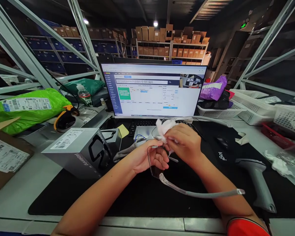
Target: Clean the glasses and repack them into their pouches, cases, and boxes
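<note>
Head view: the left hand [151,156] grips thin-rimmed glasses [165,181] with clear lenses and slender, curved, translucent-grey temples, located at the centre of the frame. The right hand [184,141] pinches a soft, crumpled white wipe [165,126] beside the glasses; contact with the lens cannot be determined. A smooth grey carton [81,152] with printed label stands at centre left. A grey plastic scanner [260,182] lies at lower right on a matte black mat [186,209], which covers part of the pale worktop [12,205]. Upper centre: flat monitor [152,95]; behind it, metal shelving carries cardboard boxes [151,34].
</note>
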A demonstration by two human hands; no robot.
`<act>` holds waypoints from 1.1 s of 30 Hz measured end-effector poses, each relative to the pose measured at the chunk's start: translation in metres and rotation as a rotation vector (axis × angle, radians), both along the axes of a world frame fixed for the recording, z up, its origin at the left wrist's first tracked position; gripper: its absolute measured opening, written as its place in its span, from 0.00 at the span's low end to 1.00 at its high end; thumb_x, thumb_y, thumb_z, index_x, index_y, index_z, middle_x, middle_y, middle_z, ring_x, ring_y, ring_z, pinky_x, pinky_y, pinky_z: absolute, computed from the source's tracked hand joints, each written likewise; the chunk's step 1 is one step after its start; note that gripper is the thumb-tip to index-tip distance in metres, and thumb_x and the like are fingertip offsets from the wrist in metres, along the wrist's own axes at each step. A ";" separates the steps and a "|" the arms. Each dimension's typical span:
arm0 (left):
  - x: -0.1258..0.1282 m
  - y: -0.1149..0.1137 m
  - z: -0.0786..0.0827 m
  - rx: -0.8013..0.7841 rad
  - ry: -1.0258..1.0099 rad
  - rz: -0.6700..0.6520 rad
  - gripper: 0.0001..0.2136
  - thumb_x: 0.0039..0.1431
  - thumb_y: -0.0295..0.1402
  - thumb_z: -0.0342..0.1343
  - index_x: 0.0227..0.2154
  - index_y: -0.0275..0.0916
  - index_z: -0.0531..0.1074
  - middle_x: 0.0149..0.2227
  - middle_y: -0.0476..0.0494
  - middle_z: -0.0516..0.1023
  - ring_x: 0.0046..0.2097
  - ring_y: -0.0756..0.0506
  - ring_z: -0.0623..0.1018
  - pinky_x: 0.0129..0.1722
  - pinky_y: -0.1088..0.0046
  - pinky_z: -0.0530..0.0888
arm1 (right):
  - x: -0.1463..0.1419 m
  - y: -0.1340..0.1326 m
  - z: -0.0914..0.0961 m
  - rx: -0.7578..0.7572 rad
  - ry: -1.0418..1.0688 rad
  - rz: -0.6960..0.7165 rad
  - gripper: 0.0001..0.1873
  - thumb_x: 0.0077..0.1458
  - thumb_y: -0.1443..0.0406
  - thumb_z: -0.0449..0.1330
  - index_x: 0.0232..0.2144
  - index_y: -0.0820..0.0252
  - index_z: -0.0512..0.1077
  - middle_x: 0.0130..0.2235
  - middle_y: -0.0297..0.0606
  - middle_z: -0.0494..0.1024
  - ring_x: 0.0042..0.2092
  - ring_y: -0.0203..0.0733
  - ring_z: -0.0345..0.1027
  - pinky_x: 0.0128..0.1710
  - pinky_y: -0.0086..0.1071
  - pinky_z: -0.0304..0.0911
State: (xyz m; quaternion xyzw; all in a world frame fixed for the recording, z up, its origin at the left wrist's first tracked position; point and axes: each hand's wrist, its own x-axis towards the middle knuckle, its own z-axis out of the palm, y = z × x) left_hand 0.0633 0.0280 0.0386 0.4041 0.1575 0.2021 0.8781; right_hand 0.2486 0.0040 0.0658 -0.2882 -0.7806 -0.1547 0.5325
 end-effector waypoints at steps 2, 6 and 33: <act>0.000 -0.001 0.002 0.019 -0.014 -0.014 0.13 0.58 0.40 0.58 0.35 0.32 0.76 0.27 0.39 0.83 0.28 0.42 0.84 0.27 0.73 0.81 | -0.001 0.003 -0.003 0.138 0.018 -0.124 0.12 0.57 0.77 0.60 0.35 0.56 0.76 0.35 0.37 0.83 0.38 0.41 0.75 0.41 0.37 0.70; -0.004 0.001 0.005 0.034 -0.009 -0.003 0.13 0.59 0.39 0.56 0.35 0.32 0.76 0.27 0.39 0.83 0.28 0.42 0.84 0.28 0.73 0.81 | -0.006 0.002 -0.003 0.130 0.026 -0.103 0.11 0.57 0.77 0.60 0.35 0.58 0.75 0.34 0.38 0.83 0.38 0.41 0.74 0.42 0.37 0.70; -0.001 -0.008 0.019 0.217 0.071 0.439 0.11 0.45 0.28 0.69 0.33 0.36 0.76 0.43 0.42 0.81 0.40 0.46 0.81 0.44 0.71 0.76 | -0.015 -0.022 0.001 -0.692 -0.079 0.433 0.09 0.50 0.74 0.67 0.22 0.60 0.74 0.25 0.30 0.78 0.28 0.32 0.69 0.31 0.25 0.62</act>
